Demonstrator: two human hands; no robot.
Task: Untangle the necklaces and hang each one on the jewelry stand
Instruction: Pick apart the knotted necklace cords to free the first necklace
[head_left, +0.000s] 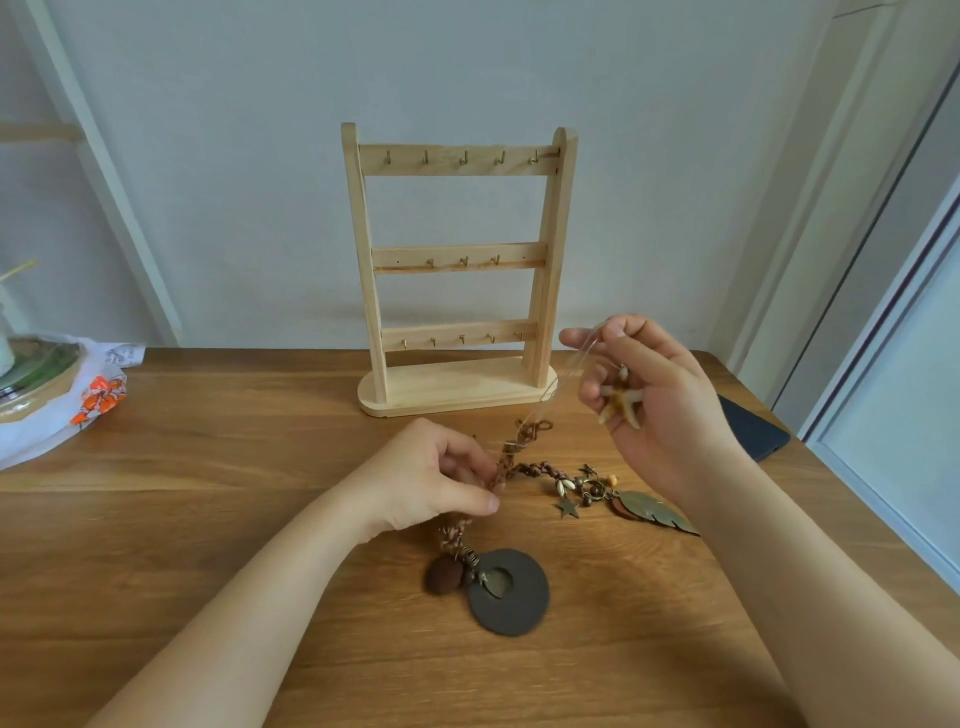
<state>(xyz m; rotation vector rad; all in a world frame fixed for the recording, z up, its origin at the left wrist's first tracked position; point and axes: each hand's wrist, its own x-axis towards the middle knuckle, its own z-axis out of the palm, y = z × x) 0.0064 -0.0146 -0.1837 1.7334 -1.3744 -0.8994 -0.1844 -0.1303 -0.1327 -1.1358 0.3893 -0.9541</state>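
A pale wooden jewelry stand (457, 270) with three hook rails stands at the back of the table; all its hooks are bare. In front lies a tangle of brown braided cords (519, 457). One cord ends in a dark disc pendant (511, 592) with a brown bead, another in a leaf pendant (654, 512) with star charms. My left hand (431, 478) pinches the braided cords at the knot. My right hand (649, 395) is raised, holds a starfish pendant (621, 402) in its fingers and pulls its thin clear cord (576, 374) up from the tangle.
The wooden table (208, 493) runs to the wall. At the left edge sits a white plastic bag with orange print (98, 397) around a container. A dark phone (753, 428) lies behind my right hand, near the table's right edge.
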